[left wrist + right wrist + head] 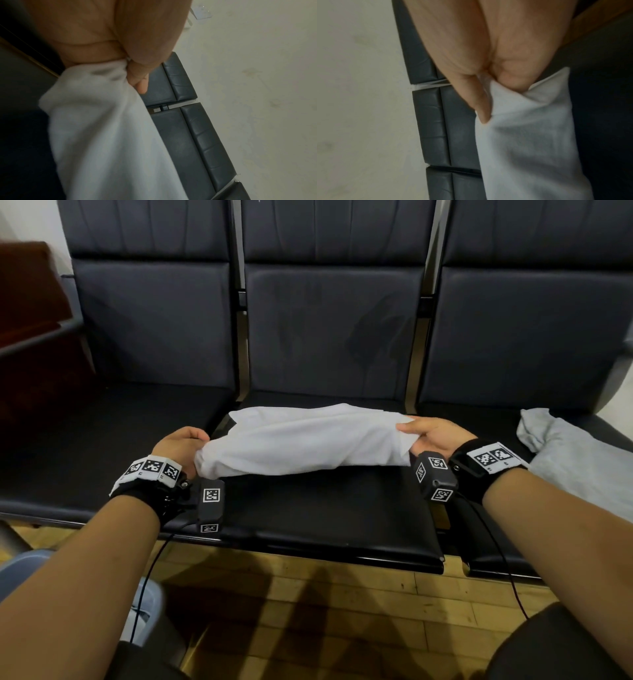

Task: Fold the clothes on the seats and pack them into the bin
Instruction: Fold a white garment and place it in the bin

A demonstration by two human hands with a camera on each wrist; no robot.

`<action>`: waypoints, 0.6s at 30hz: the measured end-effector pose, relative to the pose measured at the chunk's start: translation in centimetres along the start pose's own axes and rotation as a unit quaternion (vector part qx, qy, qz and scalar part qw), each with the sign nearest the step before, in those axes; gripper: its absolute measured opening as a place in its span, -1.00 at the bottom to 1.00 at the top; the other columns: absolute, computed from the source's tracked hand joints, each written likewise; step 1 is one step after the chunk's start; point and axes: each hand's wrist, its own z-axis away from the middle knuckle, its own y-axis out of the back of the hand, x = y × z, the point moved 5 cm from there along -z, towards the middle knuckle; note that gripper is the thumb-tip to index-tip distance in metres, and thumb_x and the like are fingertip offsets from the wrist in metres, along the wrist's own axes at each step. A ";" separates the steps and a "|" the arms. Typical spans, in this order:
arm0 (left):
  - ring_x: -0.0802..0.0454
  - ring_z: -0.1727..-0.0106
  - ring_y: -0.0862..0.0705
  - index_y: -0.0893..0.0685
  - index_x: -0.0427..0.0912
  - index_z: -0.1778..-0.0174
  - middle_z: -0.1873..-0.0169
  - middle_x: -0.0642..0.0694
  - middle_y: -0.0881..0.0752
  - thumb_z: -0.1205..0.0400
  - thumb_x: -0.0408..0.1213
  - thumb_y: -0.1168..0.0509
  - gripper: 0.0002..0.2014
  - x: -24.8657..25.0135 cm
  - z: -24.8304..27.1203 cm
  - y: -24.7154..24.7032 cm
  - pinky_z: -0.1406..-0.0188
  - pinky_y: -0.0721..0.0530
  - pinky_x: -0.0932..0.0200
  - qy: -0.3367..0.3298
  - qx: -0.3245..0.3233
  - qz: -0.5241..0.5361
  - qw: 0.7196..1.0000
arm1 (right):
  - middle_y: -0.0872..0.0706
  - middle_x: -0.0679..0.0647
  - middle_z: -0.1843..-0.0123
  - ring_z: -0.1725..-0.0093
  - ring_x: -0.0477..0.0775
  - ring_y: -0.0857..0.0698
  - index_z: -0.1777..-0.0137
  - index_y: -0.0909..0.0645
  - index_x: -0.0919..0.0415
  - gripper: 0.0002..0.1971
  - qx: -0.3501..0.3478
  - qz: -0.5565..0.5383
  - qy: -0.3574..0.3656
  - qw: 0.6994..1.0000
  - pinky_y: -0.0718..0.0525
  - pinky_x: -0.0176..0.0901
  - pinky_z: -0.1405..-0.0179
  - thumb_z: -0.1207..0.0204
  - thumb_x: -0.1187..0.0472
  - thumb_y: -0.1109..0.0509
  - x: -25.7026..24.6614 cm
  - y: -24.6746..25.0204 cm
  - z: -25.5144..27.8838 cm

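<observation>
A white garment (pixel 305 440) stretches across the middle seat (pixel 325 515), its near edge raised off the cushion. My left hand (pixel 185 443) grips its bunched left end, and the left wrist view shows the fingers (pixel 137 75) curled into the white cloth (pixel 102 128). At the other end my right hand (pixel 435 433) pinches the cloth, thumb (pixel 479 102) on one side of the white fabric (pixel 530 135). A grey garment (pixel 575 453) lies crumpled on the right seat. A pale blue bin (pixel 147 611) shows at the lower left, partly behind my left forearm.
Three dark padded seats with backrests (pixel 332 330) stand in a row against a pale wall. The left seat (pixel 85 446) holds nothing. A dark red wooden piece of furniture (pixel 30 313) stands at far left. Wooden floor (pixel 308 611) lies in front.
</observation>
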 end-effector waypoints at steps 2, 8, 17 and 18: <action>-0.20 0.22 -0.66 -0.71 -0.17 0.16 0.22 -0.30 -0.67 -0.56 -0.51 -0.20 -0.79 -0.3 -0.3 -0.1 -0.02 -0.65 -0.16 0.017 -0.020 0.016 1.000 | -0.70 0.29 -0.34 -0.27 0.25 -0.74 -0.40 -0.58 0.35 -0.66 0.037 0.026 -0.007 0.999 -0.73 0.15 -0.14 -0.64 0.36 -0.29 0.6 0.4 -0.5; -0.28 -0.02 -0.72 -0.73 -0.11 0.02 0.01 -0.31 -0.73 -0.62 -0.57 -0.18 -0.69 0.1 0.7 -1.1 -0.17 -0.67 -0.25 -0.026 -0.074 -0.047 0.996 | -0.73 0.25 -0.09 -0.05 0.25 -0.75 -0.27 -0.63 0.21 -0.77 0.119 0.103 0.073 0.985 -0.76 0.19 0.08 -0.65 0.34 -0.34 0.9 1.2 -1.5; -0.26 0.03 -0.76 -0.79 0.14 0.16 0.08 -0.12 -0.77 -0.64 -0.32 -0.27 -0.74 5.3 0.7 -0.8 0.00 -0.77 -0.22 -0.100 -0.035 -0.177 0.978 | -0.80 0.16 -0.05 -0.09 0.17 -0.80 -0.03 -0.78 0.09 -0.88 0.156 0.161 0.143 0.964 -0.77 0.10 -0.15 -0.58 0.27 -0.45 -3.5 -0.4 -3.1; -0.25 0.03 -0.77 -0.79 0.15 0.20 0.08 -0.11 -0.77 -0.64 -0.32 -0.28 -0.73 6.5 0.6 -0.6 0.02 -0.78 -0.22 -0.099 -0.030 -0.183 0.978 | -0.82 0.14 0.00 -0.04 0.14 -0.81 0.00 -0.81 0.11 -0.91 0.168 0.181 0.140 0.959 -0.78 0.07 -0.11 -0.57 0.23 -0.47 -4.7 -0.8 -3.1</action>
